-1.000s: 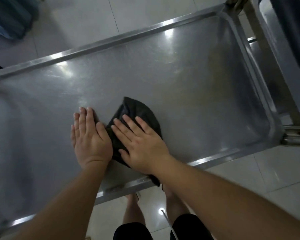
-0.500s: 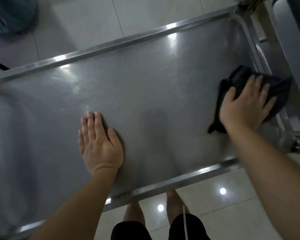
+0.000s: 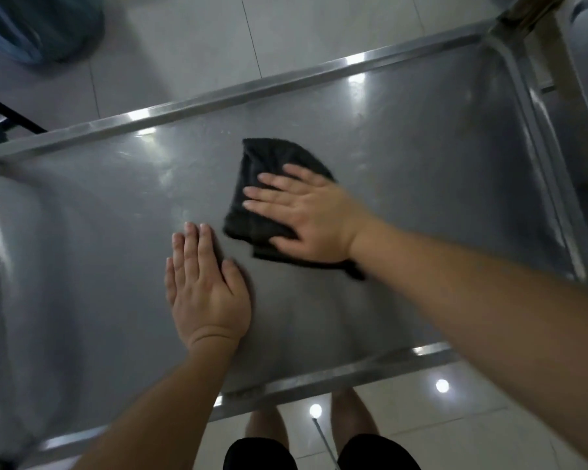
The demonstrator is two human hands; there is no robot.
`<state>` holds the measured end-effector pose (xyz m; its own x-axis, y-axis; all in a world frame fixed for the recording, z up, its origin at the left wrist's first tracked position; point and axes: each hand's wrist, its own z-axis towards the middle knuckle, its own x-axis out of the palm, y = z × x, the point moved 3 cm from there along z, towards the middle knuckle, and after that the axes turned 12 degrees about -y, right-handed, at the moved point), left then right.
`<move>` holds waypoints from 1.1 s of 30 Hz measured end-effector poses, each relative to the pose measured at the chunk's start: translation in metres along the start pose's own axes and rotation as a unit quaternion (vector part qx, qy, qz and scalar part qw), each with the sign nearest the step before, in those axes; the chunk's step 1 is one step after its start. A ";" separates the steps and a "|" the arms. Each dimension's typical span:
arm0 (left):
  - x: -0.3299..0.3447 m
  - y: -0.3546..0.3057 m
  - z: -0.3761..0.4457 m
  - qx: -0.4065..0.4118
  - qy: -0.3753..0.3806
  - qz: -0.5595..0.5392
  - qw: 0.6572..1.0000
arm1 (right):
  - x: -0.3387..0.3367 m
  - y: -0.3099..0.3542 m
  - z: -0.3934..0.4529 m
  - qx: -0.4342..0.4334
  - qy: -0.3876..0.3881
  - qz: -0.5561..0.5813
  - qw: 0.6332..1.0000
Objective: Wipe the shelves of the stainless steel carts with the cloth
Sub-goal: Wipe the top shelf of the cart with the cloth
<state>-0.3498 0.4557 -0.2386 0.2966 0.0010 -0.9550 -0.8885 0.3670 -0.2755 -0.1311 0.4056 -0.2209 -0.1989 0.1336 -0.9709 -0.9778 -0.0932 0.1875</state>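
Right hand (image 3: 311, 220): flat, fingers spread and pointing left, palm pressed down on the dark cloth (image 3: 268, 184) near the middle of the cart shelf (image 3: 421, 171); not closed around it. Forearm stretched in from the lower right. Cloth edges blurred, one corner sticking out under the wrist. Left hand (image 3: 206, 286): flat too, fingers together and pointing away, palm on bare steel just beside the cloth, not touching it, holding nothing. Raised rim all around the shelf: far rim (image 3: 251, 93), near rim (image 3: 336, 371), rounded right corner. Wide bare steel to the left and to the right of both hands. Tiled floor (image 3: 184, 39) beyond the rims.
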 end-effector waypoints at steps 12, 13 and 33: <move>-0.006 -0.005 0.000 0.000 0.024 0.000 1.000 | -0.045 -0.139 -0.083 0.724 -0.124 -0.116 0.668; -0.007 -0.005 0.000 0.002 0.027 0.000 1.000 | -0.038 -0.120 -0.060 0.716 -0.127 -0.106 0.678; -0.006 -0.005 0.000 -0.010 0.014 0.002 1.000 | -0.058 -0.219 0.019 0.386 -0.065 -0.086 0.916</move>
<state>-0.3468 0.4540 -0.2314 0.2830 -0.0241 -0.9588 -0.8965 0.3485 -0.2734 0.0938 0.4369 -0.2032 0.0050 0.2020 -0.9794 -0.7401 0.6594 0.1322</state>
